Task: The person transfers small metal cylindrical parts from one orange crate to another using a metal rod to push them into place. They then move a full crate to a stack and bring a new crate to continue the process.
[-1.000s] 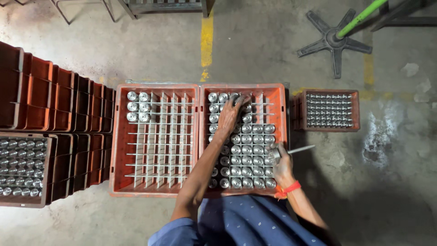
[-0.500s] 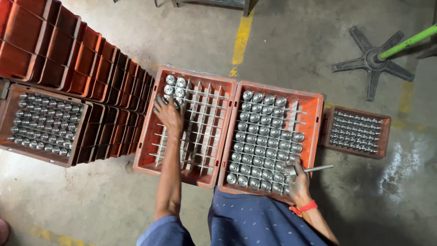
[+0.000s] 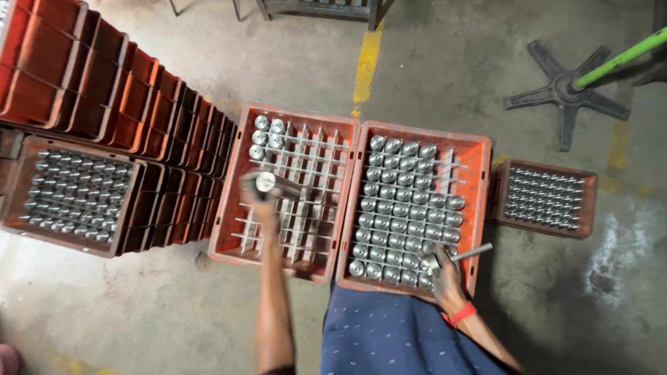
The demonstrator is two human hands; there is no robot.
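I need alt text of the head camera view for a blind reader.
Seen from above, a person's left hand holds a shiny metal cylinder over a nearly empty orange crate. The right hand holds a metal rod at a neighbouring full crate.

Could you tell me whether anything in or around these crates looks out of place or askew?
Little stands out. A thin metal rod pokes out over the right crate rim by the right hand. The left hand holds a metal cylinder over the left crate, which is mostly unfilled. The small crate sits slightly angled.
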